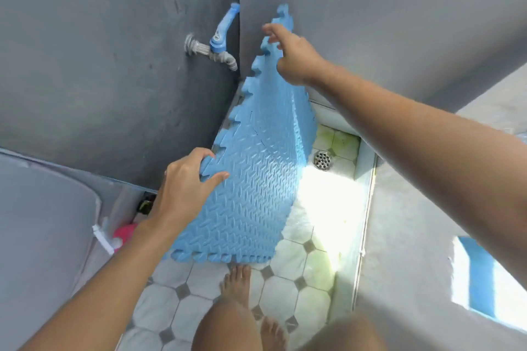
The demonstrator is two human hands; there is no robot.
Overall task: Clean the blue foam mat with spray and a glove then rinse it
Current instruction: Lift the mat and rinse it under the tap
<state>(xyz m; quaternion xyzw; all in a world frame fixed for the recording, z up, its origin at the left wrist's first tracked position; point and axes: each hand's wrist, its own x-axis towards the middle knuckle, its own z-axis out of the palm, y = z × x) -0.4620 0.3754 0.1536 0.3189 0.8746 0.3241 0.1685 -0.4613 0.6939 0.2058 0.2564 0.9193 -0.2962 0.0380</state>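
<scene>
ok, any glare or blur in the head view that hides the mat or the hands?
Head view: sunlight blows out the tiled floor beside the blue foam mat; mat texture stays readable; right hand fingertips slightly motion-blurred, left hand sharp; wide-angle bending at the frame edges.

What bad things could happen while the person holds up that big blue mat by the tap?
The blue foam mat is propped on its lower edge, with the left hand pinching one jagged edge and the right hand only at the top, so it might flop over. Its upper edge sits close to the tap and could bump it. The bare feet stand on tiled floor, which may get slippery if water runs.
</scene>
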